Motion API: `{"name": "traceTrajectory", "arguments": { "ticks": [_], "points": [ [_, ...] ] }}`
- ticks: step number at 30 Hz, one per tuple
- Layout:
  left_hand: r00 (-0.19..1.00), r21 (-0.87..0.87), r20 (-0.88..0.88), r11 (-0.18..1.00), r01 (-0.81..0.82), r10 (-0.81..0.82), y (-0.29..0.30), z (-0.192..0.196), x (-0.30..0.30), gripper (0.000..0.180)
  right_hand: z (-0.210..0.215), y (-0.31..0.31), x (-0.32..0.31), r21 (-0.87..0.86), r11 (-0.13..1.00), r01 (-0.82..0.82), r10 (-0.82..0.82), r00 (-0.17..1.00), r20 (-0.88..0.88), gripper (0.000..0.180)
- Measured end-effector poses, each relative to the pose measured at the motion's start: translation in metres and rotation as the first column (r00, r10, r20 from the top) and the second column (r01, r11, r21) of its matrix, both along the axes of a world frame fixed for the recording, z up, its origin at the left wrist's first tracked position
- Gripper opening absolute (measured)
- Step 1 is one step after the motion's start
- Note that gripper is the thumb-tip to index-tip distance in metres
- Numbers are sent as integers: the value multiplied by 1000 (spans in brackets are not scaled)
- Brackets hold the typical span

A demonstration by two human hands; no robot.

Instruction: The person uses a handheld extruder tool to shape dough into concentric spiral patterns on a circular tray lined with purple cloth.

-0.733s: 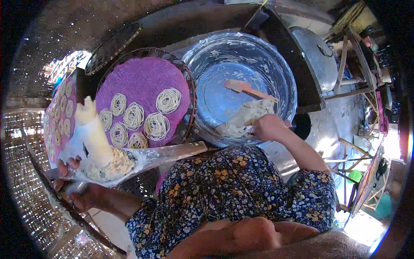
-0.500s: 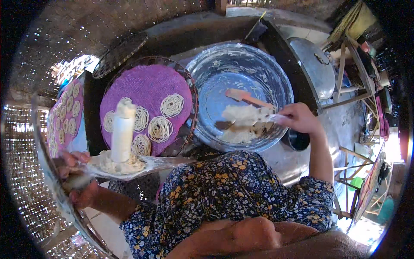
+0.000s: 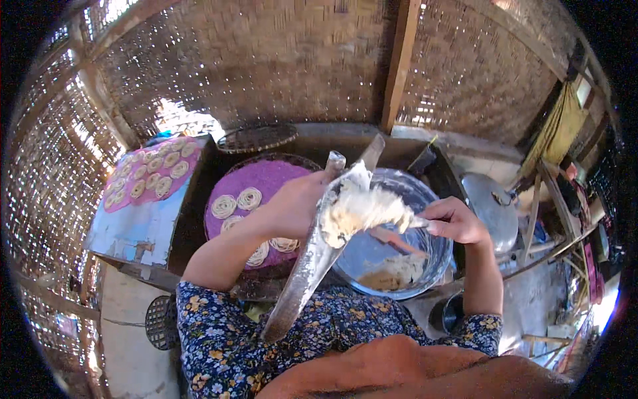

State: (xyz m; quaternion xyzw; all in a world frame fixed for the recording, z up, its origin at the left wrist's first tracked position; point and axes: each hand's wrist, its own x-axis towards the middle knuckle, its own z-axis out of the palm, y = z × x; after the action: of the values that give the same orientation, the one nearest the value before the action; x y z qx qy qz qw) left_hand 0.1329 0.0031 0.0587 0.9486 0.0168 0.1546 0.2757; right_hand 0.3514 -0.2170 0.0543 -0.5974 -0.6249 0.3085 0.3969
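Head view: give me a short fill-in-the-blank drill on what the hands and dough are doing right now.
1. The left hand holds a long ____ press tool.
2. The right hand pushes pale dough onto the tool above the round ____ basin.
3. Coiled noodle nests lie on a ____ cloth in the round tray.

Missing words: metal; metal; purple

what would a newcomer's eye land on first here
Centre frame, a pale lump of dough is being pushed into a long metal press that the left hand holds upright, the right hand working a utensil at it. Behind, a purple tray bears coiled noodle rounds, beside a metal basin with more dough.
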Motion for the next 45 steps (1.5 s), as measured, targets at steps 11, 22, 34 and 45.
{"name": "traceTrajectory", "arguments": {
  "ticks": [11, 22, 34, 45],
  "points": [
    [997, -4, 78, 1000, -25, 26, -6, -16, 12, 46, 71, 34, -98, 499, 821, -277, -506, 52, 861, 22],
    [993, -49, 58, 994, -96, 99, 35, -47, 29, 48, 71, -26, -77, 724, 690, -25, -704, 212, 678, 20],
    [994, 190, 28, 976, -105, 101, -7, -39, 50, 41, 47, 16, -91, 526, 843, -116, -521, 70, 851, 22],
    [937, -868, 330, 353, 349, -115, 56, -63, 93, 33, 0, -23, -57, 694, 393, 603, -851, 525, 26, 15]
  ]
}}
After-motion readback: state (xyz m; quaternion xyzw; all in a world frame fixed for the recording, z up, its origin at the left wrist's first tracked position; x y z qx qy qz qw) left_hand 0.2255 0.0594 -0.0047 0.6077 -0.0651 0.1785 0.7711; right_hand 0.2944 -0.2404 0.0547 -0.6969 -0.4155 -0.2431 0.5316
